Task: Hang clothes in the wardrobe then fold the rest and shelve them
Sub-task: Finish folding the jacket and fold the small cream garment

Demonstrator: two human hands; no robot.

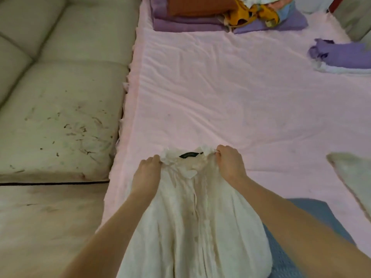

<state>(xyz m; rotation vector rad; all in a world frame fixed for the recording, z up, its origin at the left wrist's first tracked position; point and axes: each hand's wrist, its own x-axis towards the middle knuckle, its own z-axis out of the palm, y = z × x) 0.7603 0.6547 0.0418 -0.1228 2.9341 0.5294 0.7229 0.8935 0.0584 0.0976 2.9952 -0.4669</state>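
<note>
The person holds a white button-front shirt [192,213] up by its shoulders over the near edge of the bed [230,93], which is covered in a pale pink sheet. The left hand [147,171] grips the fabric just beside the collar on one side, fingers curled over the top edge; the right hand [228,161] pinches the other shoulder in the same way. The body of the shirt hangs down from the two hands toward the camera, its button placket running down the middle.

The cloth looks thin, soft and light, bunching and creasing wherever it is gripped, so it will likely drape rather than keep any shape and should spread flat easily on the sheet. It seems neither slippery nor fragile, though the buttons could snag. The shoulder seams, where both hands already are, are probably the best place to hold it, whether for a hanger or for laying it out to fold.

Inside the collar sits a small dark neck label [188,154]; any writing on it is too small and blurred to read, and no other brand or text shows.

At the far end of the bed lies a stack of purple folded linens [180,25], with an orange cloth [196,7] and yellow-patterned clothes [253,15] on top. Another purple folded pile [341,54] rests at the right edge, and a cream sofa [56,97] stands along the left
</note>
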